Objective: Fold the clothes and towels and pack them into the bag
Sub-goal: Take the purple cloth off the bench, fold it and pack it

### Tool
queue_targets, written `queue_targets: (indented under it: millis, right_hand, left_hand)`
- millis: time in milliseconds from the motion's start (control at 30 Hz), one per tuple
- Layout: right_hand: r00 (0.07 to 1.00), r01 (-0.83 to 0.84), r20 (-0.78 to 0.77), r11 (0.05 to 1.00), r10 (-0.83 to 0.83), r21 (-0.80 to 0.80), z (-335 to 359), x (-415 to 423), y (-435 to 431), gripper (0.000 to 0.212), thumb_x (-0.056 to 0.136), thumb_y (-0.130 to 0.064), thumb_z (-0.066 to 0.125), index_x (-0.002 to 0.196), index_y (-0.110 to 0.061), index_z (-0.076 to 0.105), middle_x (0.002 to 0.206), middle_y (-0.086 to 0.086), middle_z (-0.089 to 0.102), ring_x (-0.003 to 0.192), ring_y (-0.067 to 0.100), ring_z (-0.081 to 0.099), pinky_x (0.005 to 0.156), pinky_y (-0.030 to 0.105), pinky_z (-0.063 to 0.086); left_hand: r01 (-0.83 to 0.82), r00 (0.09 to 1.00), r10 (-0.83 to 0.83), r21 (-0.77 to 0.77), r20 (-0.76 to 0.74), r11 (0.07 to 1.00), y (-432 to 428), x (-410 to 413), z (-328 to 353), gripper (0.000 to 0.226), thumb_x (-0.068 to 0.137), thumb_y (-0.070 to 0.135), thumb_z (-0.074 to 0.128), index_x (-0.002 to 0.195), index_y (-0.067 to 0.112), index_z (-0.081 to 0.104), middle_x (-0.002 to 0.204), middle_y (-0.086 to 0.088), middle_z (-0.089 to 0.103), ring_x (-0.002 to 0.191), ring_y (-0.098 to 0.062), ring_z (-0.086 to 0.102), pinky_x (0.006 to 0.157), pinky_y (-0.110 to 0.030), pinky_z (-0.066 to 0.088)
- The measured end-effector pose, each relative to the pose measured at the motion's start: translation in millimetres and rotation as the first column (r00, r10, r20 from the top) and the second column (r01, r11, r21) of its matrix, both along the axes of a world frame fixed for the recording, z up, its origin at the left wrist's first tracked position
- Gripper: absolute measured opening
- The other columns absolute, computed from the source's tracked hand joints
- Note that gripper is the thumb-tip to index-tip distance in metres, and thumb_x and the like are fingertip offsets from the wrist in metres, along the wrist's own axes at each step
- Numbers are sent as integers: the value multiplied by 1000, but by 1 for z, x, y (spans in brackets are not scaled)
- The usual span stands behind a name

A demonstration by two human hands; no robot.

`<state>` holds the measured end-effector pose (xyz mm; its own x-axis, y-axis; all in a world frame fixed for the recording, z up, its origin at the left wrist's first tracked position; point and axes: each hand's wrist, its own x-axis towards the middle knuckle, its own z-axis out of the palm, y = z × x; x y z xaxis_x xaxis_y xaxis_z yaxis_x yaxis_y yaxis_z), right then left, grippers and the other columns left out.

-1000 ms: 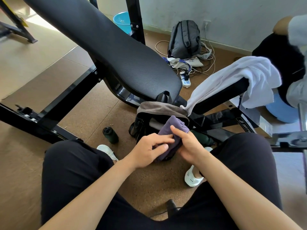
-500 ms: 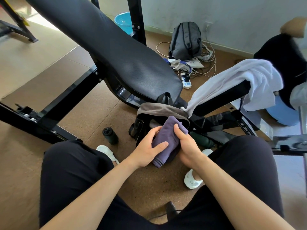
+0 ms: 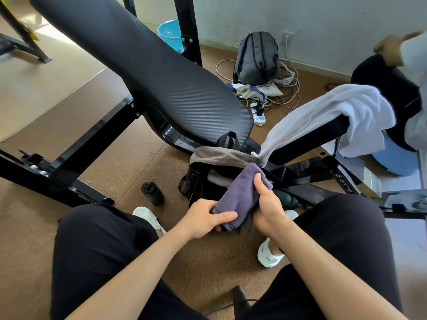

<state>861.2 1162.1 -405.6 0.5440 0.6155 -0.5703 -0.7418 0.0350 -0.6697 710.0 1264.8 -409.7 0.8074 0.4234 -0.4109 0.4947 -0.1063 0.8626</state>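
A folded purple towel (image 3: 240, 192) hangs between my knees, just in front of a black bag (image 3: 196, 181) that stands open on the floor. My left hand (image 3: 203, 219) pinches the towel's lower end with thumb on top. My right hand (image 3: 268, 204) grips its right side, thumb pointing up along the cloth. A brown-grey cloth (image 3: 219, 155) lies draped over the bag's far rim. A white towel (image 3: 328, 116) hangs over a black padded arm of the bench to the right.
A large black padded bench (image 3: 161, 84) slopes over the bag from the upper left. A dark bottle (image 3: 153, 192) stands left of the bag, another dark green bottle (image 3: 286, 199) lies right of it. A grey backpack (image 3: 256, 58), cables and a blue bucket (image 3: 169, 34) sit by the wall. Another person (image 3: 402, 88) crouches at far right.
The purple towel has turned from bunched to longer and tilted, its top toward the bag. My left hand slid down to its lower end and my right hand shifted to its right edge.
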Motion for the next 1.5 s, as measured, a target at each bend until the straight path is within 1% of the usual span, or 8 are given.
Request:
queue_targets:
  millis: [100, 300, 567, 733, 867, 967, 1200, 1500]
  right_hand:
    - [997, 55, 50, 998, -53, -37, -2, 0, 0, 18, 102, -34, 57, 93, -20, 64, 85, -4, 73, 97, 14, 66, 93, 39, 49]
    - [992, -104, 53, 982, 113, -159, -1, -2, 3, 19, 101, -32, 58, 105, -18, 70, 99, 5, 77, 105, 24, 70, 95, 41, 54]
    - [908, -413, -10, 888, 420, -202, -19, 0, 13, 21, 98, -33, 63, 108, -17, 72, 103, 6, 78, 96, 19, 73, 86, 34, 55]
    - [453, -426, 408, 594, 793, -682, -58, 66, 42, 48, 85, -70, 61, 120, -37, 67, 132, 2, 51, 129, 23, 45, 109, 38, 36]
    - [-168, -182, 277, 247, 946, -952, -87, 117, 64, 49, 96, -54, 55, 144, -46, 48, 164, 1, 12, 147, 38, 12, 120, 55, 17]
    - [-318, -104, 134, 106, 939, -989, -106, 132, 77, 60, 97, -52, 53, 153, -47, 32, 168, 4, -10, 150, 44, 2, 120, 58, 13]
    - [-96, -149, 463, 447, 881, -882, -111, 166, 128, 67, 96, -26, 57, 156, -39, 29, 140, 8, 36, 131, 35, 35, 103, 49, 38]
    - [-6, -291, 484, 462, 875, -838, -119, 200, 144, 71, 93, -10, 49, 153, -45, 33, 116, 2, 34, 117, 32, 40, 108, 47, 37]
  left_hand:
    - [26, 998, -29, -64, -57, 998, 10, -2, -6, 26, 89, 48, 74, 102, 26, 73, 96, 12, 76, 89, -1, 70, 83, -21, 49]
    - [-69, 985, 101, -209, 143, 975, 13, 4, -7, 74, 77, 54, 76, 141, 38, 41, 139, 10, 58, 126, -4, 59, 106, -28, 50]
    - [22, 991, -9, -90, 132, 996, 14, 10, -32, 52, 86, 13, 77, 123, 39, 51, 127, 17, 59, 121, -2, 57, 99, -21, 48]
    - [-238, 970, 241, -75, 40, 968, 24, 18, -55, 45, 87, 14, 78, 120, 38, 59, 129, 16, 60, 118, -3, 58, 92, -17, 50]
    - [-352, 934, 342, -95, -102, 931, 35, 30, -79, 44, 89, 20, 77, 124, 39, 57, 134, 10, 55, 121, -14, 57, 99, -35, 55]
    - [-442, 891, 414, -150, -187, 884, 46, 48, -103, 45, 91, 17, 75, 127, 36, 57, 137, 5, 53, 122, -18, 55, 103, -41, 53]
    - [-629, 774, 557, -268, -301, 730, 60, 107, -172, 57, 89, 12, 75, 135, 37, 54, 151, 0, 43, 136, -26, 45, 106, -40, 44]
    - [-749, 660, 739, -198, -138, 632, 87, 176, -242, 81, 79, 13, 85, 148, 27, 45, 138, 2, 51, 128, -17, 54, 99, -26, 47]
